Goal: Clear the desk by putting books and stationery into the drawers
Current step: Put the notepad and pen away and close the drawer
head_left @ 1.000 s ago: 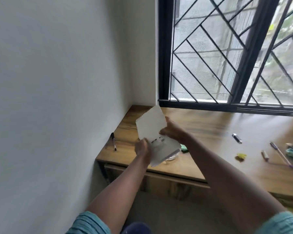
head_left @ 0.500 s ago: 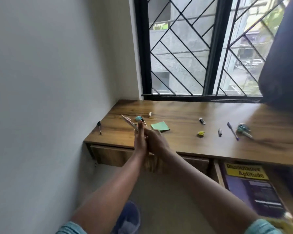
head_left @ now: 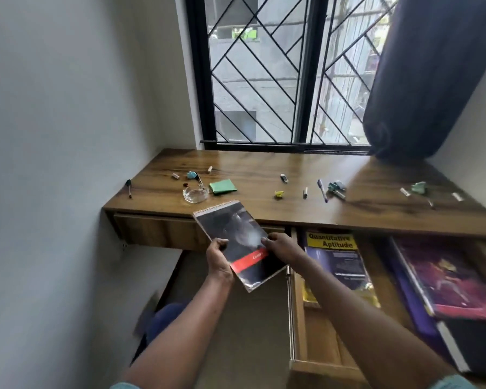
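Note:
A spiral notepad (head_left: 236, 237) with a dark cover and a red band is held in front of the wooden desk (head_left: 264, 169), below its front edge. My left hand (head_left: 218, 255) grips its left side and my right hand (head_left: 282, 247) grips its right side. To the right, an open drawer (head_left: 314, 327) holds a yellow and purple "Quantitative Aptitude" book (head_left: 334, 259). A second open drawer farther right holds a purple and red book (head_left: 449, 279). On the desk lie a green sticky pad (head_left: 222, 187), a black pen (head_left: 129, 187), a purple pen (head_left: 322, 190) and several small stationery pieces.
A glass ashtray (head_left: 195, 194) sits near the desk's front left. The left drawer (head_left: 157, 230) is closed. A white wall bounds the left side. A barred window (head_left: 278, 74) and a dark blue curtain (head_left: 432, 74) stand behind the desk.
The view has pulled back and to the right. The notepad, earlier held with its white back showing over the desk, now shows its dark cover and sits lower, in front of the desk edge.

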`<state>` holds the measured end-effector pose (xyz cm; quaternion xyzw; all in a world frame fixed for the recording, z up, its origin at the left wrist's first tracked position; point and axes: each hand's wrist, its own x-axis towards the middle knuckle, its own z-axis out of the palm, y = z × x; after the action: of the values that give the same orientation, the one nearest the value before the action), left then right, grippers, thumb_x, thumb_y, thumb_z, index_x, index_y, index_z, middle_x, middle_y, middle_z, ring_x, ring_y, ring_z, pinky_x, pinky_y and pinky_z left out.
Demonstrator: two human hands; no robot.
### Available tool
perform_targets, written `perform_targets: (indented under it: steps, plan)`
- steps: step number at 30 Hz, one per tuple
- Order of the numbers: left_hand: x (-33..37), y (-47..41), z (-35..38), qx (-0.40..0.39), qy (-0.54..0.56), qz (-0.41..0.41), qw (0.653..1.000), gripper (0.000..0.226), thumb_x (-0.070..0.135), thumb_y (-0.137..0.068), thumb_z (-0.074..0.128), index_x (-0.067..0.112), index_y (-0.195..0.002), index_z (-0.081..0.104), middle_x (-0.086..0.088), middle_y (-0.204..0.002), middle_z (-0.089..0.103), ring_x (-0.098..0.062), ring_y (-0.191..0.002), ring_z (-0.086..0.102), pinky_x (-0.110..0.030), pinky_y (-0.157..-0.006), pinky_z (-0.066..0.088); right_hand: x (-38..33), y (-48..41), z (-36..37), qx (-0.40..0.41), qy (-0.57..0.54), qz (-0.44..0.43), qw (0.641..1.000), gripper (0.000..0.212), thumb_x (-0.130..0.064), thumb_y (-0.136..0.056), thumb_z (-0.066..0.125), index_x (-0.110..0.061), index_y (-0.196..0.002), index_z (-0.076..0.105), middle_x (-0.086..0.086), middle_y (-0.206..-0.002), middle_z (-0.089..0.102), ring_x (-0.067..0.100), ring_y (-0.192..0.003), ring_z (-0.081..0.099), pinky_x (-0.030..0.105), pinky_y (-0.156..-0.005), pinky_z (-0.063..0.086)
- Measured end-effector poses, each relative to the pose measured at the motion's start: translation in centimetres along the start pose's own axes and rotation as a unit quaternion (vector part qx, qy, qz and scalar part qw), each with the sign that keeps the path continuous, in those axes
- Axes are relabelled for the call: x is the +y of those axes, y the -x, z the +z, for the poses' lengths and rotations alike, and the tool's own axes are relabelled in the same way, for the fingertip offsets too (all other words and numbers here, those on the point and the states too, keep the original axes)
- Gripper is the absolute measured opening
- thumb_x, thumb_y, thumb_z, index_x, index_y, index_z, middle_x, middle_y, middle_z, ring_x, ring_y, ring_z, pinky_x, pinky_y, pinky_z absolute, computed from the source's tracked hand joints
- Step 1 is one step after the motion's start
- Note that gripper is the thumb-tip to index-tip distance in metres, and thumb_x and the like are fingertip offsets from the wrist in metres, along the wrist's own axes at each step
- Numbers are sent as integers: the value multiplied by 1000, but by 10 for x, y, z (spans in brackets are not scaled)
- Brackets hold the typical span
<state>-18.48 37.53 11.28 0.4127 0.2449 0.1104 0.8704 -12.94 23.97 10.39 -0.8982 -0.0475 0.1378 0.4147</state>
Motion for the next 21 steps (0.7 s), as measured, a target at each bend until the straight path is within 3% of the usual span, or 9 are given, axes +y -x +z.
perform_targets:
  steps: [3, 6, 9, 11, 14, 15, 16, 18, 21]
  plan:
    - [-24, 15, 22, -42, 20, -42, 998, 33, 6, -90, 32, 13, -58, 38, 2, -38, 54, -20, -53, 55, -26, -57, 43, 31, 22, -28, 1, -54, 37, 998, 27, -20, -93, 56, -4, -115, 59, 13, -110, 63, 22, -98, 58, 31, -81, 43]
    - [-54, 14, 45, -88, -4, -99, 991, 30, 15, -90, 34, 7, -70, 54, -10, -59, 67, -29, -69, 57, -32, -69, 45, 66, 35, -56, -24, -209, 95, 973, 13, -3, -95, 49, -7, -104, 57, 11, -97, 61, 21, -90, 58, 32, -80, 46]
    - [-89, -3, 69, -109, -102, -118, 982, 25, 23, -87, 44, 3, -89, 60, -17, -81, 66, -34, -84, 59, -37, -77, 48, 107, 41, -81, -9, -307, 142, 941, 24, 9, -93, 39, -6, -92, 58, 12, -84, 61, 21, -75, 60, 29, -70, 51]
    - [-121, -23, 83, -112, -213, -99, 966, 19, 20, -77, 59, 3, -84, 61, -14, -75, 65, -31, -80, 60, -34, -71, 47, 135, 38, -92, 21, -319, 169, 933, 28, 11, -93, 38, -5, -86, 59, 10, -75, 64, 17, -64, 61, 26, -64, 52]
    - [-148, -19, 107, -148, -349, -116, 918, 7, 6, -69, 64, 6, -67, 57, -4, -56, 58, -17, -52, 56, -22, -51, 41, 172, 24, -107, 82, -288, 204, 932, 24, 14, -89, 46, -3, -84, 62, 8, -75, 64, 21, -70, 59, 26, -65, 49]
    - [-156, -18, 112, -167, -384, -126, 899, 15, 0, -73, 64, 8, -64, 55, -5, -58, 55, -12, -44, 53, -18, -45, 38, 182, 18, -110, 104, -276, 220, 930, 18, 14, -87, 50, 1, -87, 63, 11, -79, 62, 23, -74, 58, 26, -67, 48]
    - [-163, -13, 121, -183, -429, -132, 874, 21, -3, -77, 64, 10, -65, 53, -6, -64, 54, -9, -47, 55, -17, -45, 38, 191, 12, -115, 118, -272, 235, 926, 15, 14, -86, 52, 4, -82, 61, 13, -78, 59, 22, -72, 56, 23, -63, 47]
    - [-179, -15, 131, -209, -514, -144, 819, 22, -1, -78, 67, 12, -72, 51, -5, -79, 54, -13, -73, 57, -20, -60, 42, 206, -1, -121, 125, -246, 263, 924, 27, 14, -85, 53, -2, -63, 50, 10, -65, 48, 16, -57, 45, 14, -45, 38]
    - [-192, -23, 144, -242, -585, -175, 754, 22, 6, -77, 73, 14, -79, 53, 1, -82, 54, -9, -77, 53, -19, -65, 42, 224, -20, -126, 121, -212, 280, 928, 26, 10, -84, 55, -7, -65, 48, 6, -66, 50, 10, -55, 43, 17, -43, 37]
